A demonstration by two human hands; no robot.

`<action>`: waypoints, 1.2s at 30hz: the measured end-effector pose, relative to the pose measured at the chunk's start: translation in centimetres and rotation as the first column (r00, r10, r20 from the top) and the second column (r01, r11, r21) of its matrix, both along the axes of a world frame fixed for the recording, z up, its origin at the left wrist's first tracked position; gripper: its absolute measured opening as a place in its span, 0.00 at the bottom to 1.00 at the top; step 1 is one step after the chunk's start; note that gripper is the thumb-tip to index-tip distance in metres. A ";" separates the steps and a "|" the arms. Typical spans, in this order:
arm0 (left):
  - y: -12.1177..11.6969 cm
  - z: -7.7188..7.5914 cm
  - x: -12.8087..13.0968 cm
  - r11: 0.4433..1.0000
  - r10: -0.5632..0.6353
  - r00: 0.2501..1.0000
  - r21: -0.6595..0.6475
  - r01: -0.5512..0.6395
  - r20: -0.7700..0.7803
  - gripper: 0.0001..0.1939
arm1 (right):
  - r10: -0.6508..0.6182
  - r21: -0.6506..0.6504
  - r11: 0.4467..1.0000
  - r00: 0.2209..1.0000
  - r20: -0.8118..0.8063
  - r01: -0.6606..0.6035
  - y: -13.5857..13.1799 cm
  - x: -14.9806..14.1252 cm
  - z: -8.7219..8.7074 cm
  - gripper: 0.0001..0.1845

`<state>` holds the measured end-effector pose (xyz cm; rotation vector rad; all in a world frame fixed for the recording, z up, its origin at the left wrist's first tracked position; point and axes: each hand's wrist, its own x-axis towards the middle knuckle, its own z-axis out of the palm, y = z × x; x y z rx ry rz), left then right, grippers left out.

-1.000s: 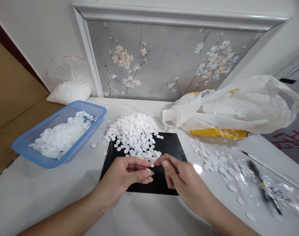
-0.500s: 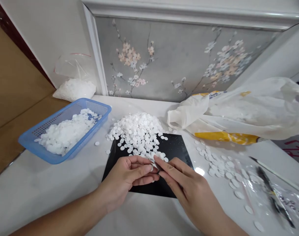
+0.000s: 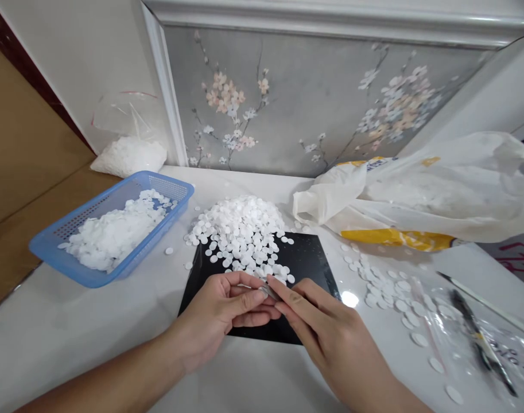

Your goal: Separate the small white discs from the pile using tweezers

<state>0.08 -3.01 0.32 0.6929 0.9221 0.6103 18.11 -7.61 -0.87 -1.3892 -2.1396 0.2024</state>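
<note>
My left hand (image 3: 231, 304) is closed, its thumb pinching a small white disc (image 3: 263, 291) against the fingers. My right hand (image 3: 326, 318) meets it from the right, thumb and forefinger pressed round a thin greyish piece (image 3: 272, 293) at the disc; its kind is too small and hidden to tell. Both hands are over the near part of a black mat (image 3: 307, 261). Just beyond the fingertips, a heap of white discs (image 3: 244, 223) covers the mat's far left part and spreads onto the table.
A blue plastic basket (image 3: 89, 278) with more discs stands left, before a clear bag of white pieces (image 3: 130, 156). On the right lie a white and yellow plastic bag (image 3: 416, 201), scattered discs (image 3: 384, 289), a black pen-like tool (image 3: 481, 338) and a clear zip bag (image 3: 449, 327).
My right fingertips have shifted slightly left, closer to my left thumb. The pinch of both hands persists, and the surroundings look the same apart from a slight camera shift.
</note>
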 end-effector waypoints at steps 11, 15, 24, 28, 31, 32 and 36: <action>0.0 -0.1 -0.1 1.000 -0.016 0.999 -0.001 0.017 0.032 0.13 | 0.008 0.033 0.999 1.000 0.026 -0.009 -0.1 0.0 -0.2 0.20; 0.0 -0.2 -0.1 1.000 -0.017 0.999 -0.010 0.018 0.039 0.13 | 0.006 0.031 1.000 1.000 0.020 -0.006 -0.1 0.0 -0.2 0.21; 0.4 0.5 -0.3 0.997 -0.082 0.997 -0.002 0.082 0.002 0.13 | 0.037 0.070 0.997 0.996 0.077 -0.043 0.0 0.3 0.0 0.20; 0.7 0.7 -0.4 0.996 -0.088 0.995 0.011 0.088 -0.037 0.12 | -0.004 0.071 0.998 0.997 0.078 -0.001 0.1 0.7 0.4 0.20; 0.8 0.6 -0.5 0.996 -0.082 0.995 0.015 0.083 -0.053 0.12 | -0.029 0.043 0.999 0.999 0.018 0.028 0.2 0.8 0.7 0.19; 0.8 0.6 -0.5 0.996 -0.085 0.995 0.017 0.086 -0.054 0.12 | -0.020 0.030 0.999 1.000 -0.004 0.020 0.2 0.8 0.8 0.19; 0.8 0.4 -0.6 0.993 -0.108 0.993 0.037 0.110 -0.045 0.12 | 0.053 0.005 0.999 0.998 -0.043 -0.053 0.1 0.7 0.9 0.19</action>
